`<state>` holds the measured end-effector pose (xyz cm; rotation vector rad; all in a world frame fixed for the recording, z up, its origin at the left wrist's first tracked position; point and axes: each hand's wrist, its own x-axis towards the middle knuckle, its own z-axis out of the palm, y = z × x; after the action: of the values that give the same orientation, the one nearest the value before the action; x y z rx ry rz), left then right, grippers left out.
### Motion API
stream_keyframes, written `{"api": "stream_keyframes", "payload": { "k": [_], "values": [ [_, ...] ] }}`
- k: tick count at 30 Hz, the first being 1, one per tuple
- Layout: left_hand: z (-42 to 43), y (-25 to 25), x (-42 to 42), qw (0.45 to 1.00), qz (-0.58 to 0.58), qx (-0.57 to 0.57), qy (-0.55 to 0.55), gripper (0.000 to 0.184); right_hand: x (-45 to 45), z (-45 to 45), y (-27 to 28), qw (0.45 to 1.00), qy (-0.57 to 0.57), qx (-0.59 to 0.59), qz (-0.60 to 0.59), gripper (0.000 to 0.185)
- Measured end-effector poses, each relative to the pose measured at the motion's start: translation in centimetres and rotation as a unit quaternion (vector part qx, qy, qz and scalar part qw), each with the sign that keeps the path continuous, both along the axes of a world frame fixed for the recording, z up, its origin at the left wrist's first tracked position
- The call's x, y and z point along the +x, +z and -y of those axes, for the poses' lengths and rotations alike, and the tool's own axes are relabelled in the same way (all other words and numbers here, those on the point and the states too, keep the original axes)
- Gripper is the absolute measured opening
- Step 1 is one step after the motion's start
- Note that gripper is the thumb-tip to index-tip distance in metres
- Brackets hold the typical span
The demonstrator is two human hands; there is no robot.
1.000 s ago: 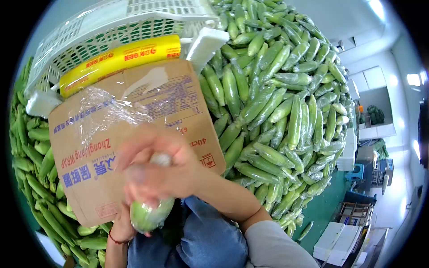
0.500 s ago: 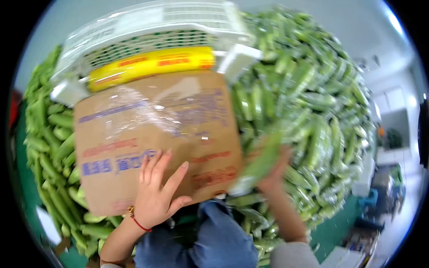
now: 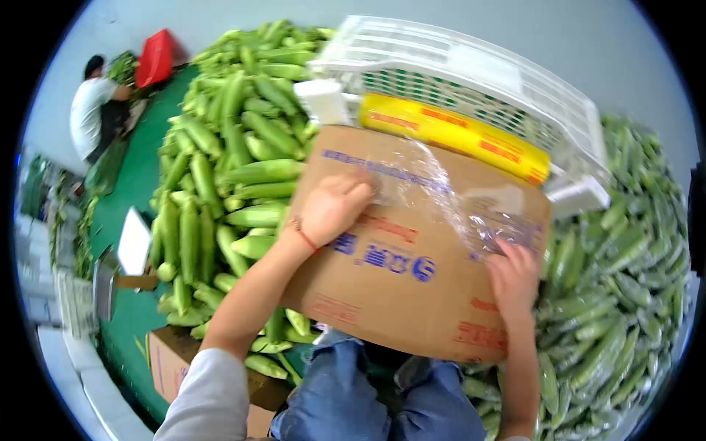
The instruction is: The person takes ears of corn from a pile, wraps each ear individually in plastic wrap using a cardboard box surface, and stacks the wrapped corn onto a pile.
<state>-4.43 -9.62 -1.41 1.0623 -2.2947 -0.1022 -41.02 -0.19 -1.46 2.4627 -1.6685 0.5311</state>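
Observation:
A sheet of clear plastic film lies crumpled and shiny across a cardboard box in front of my knees. My left hand, with a red cord on its wrist, is closed at the film's left end. At the right end, the bent fingers of my right hand pinch the film low over the box. Just beyond the box, a yellow-wrapped roll is held between white end blocks. Neither hand holds an ear of corn.
Unwrapped green ears of corn are heaped to the left; film-wrapped ears form a pile on the right. A white plastic crate stands behind the roll. Another person crouches far left near a red container.
My view has swung left. My right hand has released a wrapped ear at the right pile and come back to the film. My left hand, spread before, has moved up and closed at the film.

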Motion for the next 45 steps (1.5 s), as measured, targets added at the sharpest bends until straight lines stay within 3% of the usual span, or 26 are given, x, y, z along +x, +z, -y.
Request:
{"api": "stream_keyframes", "payload": {
  "k": [2, 3, 4, 5, 7, 11, 13, 14, 15, 16, 18, 19, 21, 23, 25, 28, 30, 32, 33, 35, 36, 38, 41, 42, 43, 45],
  "values": [
    [-0.6, 1.1, 1.6, 0.999, -0.027, -0.027, 0.014, 0.009, 0.1, 0.3, 0.8, 0.981, -0.031, 0.120, 0.152, 0.009],
    [-2.0, 2.1, 2.9, 0.999, -0.022, -0.009, 0.028, 0.010, -0.8, -0.7, 0.4, 0.905, -0.096, 0.234, 0.342, 0.005],
    [-4.0, 3.0, 4.5, 0.999, -0.020, 0.011, 0.041, 0.010, -1.2, -1.7, 1.8, 0.870, -0.091, 0.256, 0.412, 0.007],
    [-6.2, 3.4, 6.0, 0.998, -0.020, 0.032, 0.052, 0.012, -2.0, -3.0, 3.4, 0.834, -0.097, 0.324, 0.437, 0.006],
    [-10.7, 2.1, 8.4, 0.995, -0.049, 0.037, -0.077, 0.016, -3.5, -6.3, 3.3, 0.820, -0.033, 0.420, 0.387, 0.006],
    [-19.0, -0.1, 8.4, 0.991, -0.104, 0.084, -0.019, 0.020, -2.1, -10.3, 4.0, 0.767, -0.057, 0.546, 0.332, 0.005],
    [-19.6, 0.4, 10.3, 0.976, -0.084, 0.161, 0.119, 0.017, -1.6, -11.4, 3.1, 0.815, -0.044, 0.493, 0.302, 0.007],
    [-19.2, -1.3, 11.4, 0.953, -0.163, 0.086, 0.239, 0.021, -1.6, -11.6, 2.6, 0.836, -0.028, 0.466, 0.287, 0.006],
    [-17.2, -2.4, 13.2, 0.920, -0.158, 0.095, 0.346, 0.029, -1.6, -11.5, 2.1, 0.857, -0.006, 0.435, 0.276, 0.006],
    [-14.7, -4.0, 15.0, 0.925, -0.050, 0.039, 0.374, 0.033, -1.5, -11.4, 1.9, 0.832, -0.039, 0.463, 0.304, 0.006],
    [-12.0, -9.8, 20.7, 0.934, 0.160, 0.164, 0.275, 0.049, -1.8, -11.2, 1.1, 0.773, -0.092, 0.518, 0.356, 0.007],
    [-11.3, -11.9, 22.3, 0.892, 0.290, 0.261, 0.228, 0.062, -2.0, -11.1, 0.4, 0.774, -0.078, 0.510, 0.367, 0.007],
    [-10.4, -12.5, 23.4, 0.870, 0.333, 0.311, 0.190, 0.075, -2.7, -11.9, -0.5, 0.773, -0.072, 0.497, 0.388, 0.007],
    [-9.5, -10.1, 21.8, 0.803, 0.410, 0.393, 0.183, 0.077, -1.6, -11.5, 0.9, 0.801, -0.075, 0.477, 0.355, 0.008],
    [-11.3, -7.1, 21.3, 0.797, 0.384, 0.416, 0.210, 0.081, -0.8, -11.8, 2.4, 0.819, -0.087, 0.461, 0.330, 0.008],
    [-13.6, -2.2, 21.4, 0.760, 0.352, 0.426, 0.343, 0.059, 0.1, -11.9, 3.3, 0.858, -0.112, 0.420, 0.274, 0.009],
    [-15.3, 1.7, 22.6, 0.798, 0.242, 0.355, 0.423, 0.055, 1.0, -12.3, 3.8, 0.876, -0.115, 0.388, 0.264, 0.008],
    [-16.3, 5.9, 21.2, 0.852, 0.141, 0.266, 0.428, 0.053, 1.0, -12.8, 3.3, 0.891, -0.123, 0.362, 0.246, 0.008],
    [-16.6, 7.3, 19.3, 0.880, 0.133, 0.196, 0.412, 0.057, 1.1, -13.2, 2.9, 0.905, -0.125, 0.337, 0.226, 0.008],
    [-15.9, 10.1, 12.4, 0.936, 0.036, 0.192, 0.293, 0.062, 1.5, -13.8, 2.5, 0.927, -0.123, 0.294, 0.199, 0.009],
    [-14.8, 11.4, 8.3, 0.971, 0.069, 0.141, 0.180, 0.061, 1.8, -13.8, 2.4, 0.935, -0.120, 0.272, 0.193, 0.009],
    [-13.7, 10.0, 2.4, 0.985, 0.087, 0.145, 0.025, 0.070, 2.4, -14.2, 3.0, 0.939, -0.141, 0.269, 0.159, 0.009],
    [-11.0, 6.3, -4.0, 0.987, 0.061, 0.118, -0.095, 0.070, 2.2, -15.1, 5.5, 0.919, -0.128, 0.314, 0.201, 0.013],
    [-10.3, 5.3, -5.0, 0.981, 0.058, 0.148, -0.115, 0.070, 1.2, -15.3, 7.1, 0.792, -0.160, 0.455, 0.373, 0.022],
    [-9.7, 4.7, -5.7, 0.973, 0.059, 0.179, -0.133, 0.070, 1.2, -14.7, 8.0, 0.745, -0.121, 0.386, 0.530, 0.025],
    [-9.1, 4.6, -5.8, 0.963, 0.045, 0.222, -0.146, 0.072, 2.7, -12.6, 8.7, 0.569, -0.037, 0.221, 0.791, 0.030]
  ]
}}
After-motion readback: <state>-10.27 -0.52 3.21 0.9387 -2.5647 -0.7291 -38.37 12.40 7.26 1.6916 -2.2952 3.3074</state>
